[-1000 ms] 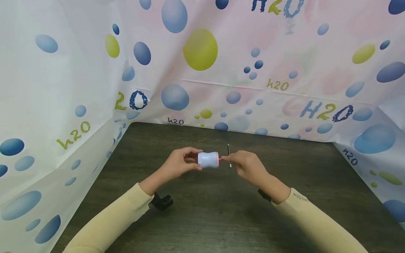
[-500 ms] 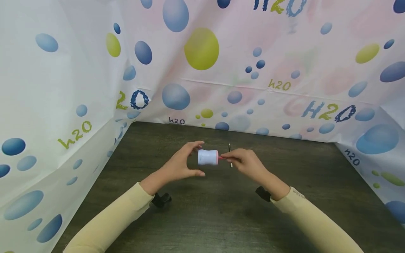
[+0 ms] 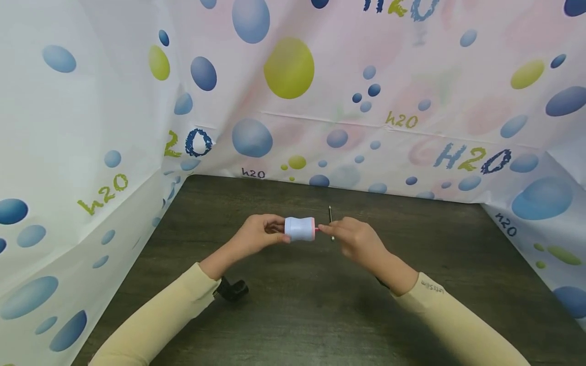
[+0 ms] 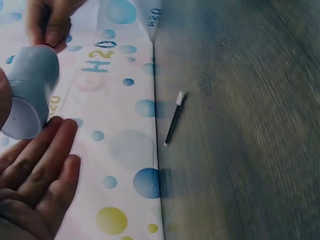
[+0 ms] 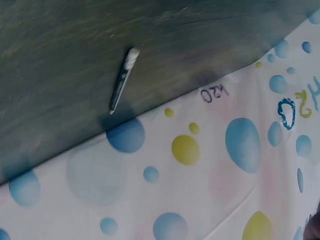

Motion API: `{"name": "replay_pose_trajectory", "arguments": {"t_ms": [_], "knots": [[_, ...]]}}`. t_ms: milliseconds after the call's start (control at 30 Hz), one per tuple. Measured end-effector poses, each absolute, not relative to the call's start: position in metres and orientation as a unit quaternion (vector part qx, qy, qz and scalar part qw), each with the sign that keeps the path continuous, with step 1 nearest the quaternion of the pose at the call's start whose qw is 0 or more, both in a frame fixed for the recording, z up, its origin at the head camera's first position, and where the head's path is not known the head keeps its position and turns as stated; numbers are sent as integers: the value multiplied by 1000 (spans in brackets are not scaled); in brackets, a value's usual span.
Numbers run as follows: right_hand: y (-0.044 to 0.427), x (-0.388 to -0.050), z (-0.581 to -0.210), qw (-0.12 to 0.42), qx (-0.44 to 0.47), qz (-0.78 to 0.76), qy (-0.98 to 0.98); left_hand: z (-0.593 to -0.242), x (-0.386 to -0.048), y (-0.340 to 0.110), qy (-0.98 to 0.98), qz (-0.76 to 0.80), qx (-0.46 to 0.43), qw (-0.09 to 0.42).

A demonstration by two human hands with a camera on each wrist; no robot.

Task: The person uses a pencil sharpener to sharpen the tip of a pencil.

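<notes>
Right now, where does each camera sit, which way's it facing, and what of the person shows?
Head: worn on the head, facing forward and down; left hand, right hand and sleeves show.
Left wrist: on that wrist, facing the blue cylinder, table and printed sheet; both hands show.
Right wrist: on that wrist, facing table and sheet; only what seems a hand's edge shows, lower right corner.
Shared: both wrist views catch the pencil.

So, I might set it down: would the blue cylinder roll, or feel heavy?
Laid sideways, the blue cylinder would probably roll, given its round body. It may feel light: one end looks recessed. Its narrowed waist should help grip.
</notes>
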State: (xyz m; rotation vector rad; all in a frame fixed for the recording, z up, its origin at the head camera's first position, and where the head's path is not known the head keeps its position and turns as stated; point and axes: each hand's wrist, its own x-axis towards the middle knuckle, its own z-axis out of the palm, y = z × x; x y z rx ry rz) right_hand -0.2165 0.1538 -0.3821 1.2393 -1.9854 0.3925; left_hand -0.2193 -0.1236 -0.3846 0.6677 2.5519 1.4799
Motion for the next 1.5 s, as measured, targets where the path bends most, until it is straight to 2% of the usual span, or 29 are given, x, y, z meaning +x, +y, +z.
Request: {"name": "replay_pose_trajectory", "arguments": {"t_ms": [67, 133, 300, 367, 400, 467, 533, 600, 867, 933, 1000, 1167, 1333, 1400, 1433, 1500], "knots": [[153, -215, -378, 341, 472, 168, -795, -384, -216, -122, 852, 472, 223, 27], [153, -214, -373, 276, 456, 192, -824, -384, -213, -121, 864, 442, 240, -19], [158, -219, -356, 27, 362, 286, -887, -389, -210, -118, 873, 306, 340, -172], [160, -222, -350, -54, 326, 304, -894, -392, -210, -117, 860, 253, 385, -220], [162, -224, -349, -82, 315, 305, -895, -394, -210, -116, 853, 233, 403, -235], [164, -226, -348, -104, 311, 298, -896, -397, -209, -114, 843, 216, 425, -249], [167, -227, -349, -94, 313, 294, -898, -399, -209, -112, 845, 230, 422, -233], [168, -228, -352, -60, 320, 289, -900, -397, -209, -110, 855, 265, 401, -194], [172, -223, -359, 130, 390, 250, -877, -383, -219, -122, 840, 473, 254, 83], [173, -221, -360, 162, 406, 227, -870, -383, -221, -124, 820, 503, 238, 132], [174, -219, -362, 194, 427, 208, -859, -383, -223, -125, 803, 524, 232, 161], [170, -218, -372, 279, 476, 188, -813, -384, -223, -120, 793, 545, 201, 186], [164, -217, -378, 326, 477, 186, -795, -384, -222, -116, 809, 533, 187, 161], [163, -217, -377, 307, 468, 187, -807, -384, -221, -115, 824, 516, 195, 128], [163, -217, -375, 280, 461, 195, -819, -384, -219, -115, 831, 506, 202, 108], [165, -217, -372, 180, 434, 237, -850, -384, -217, -114, 853, 462, 237, 47]]}}
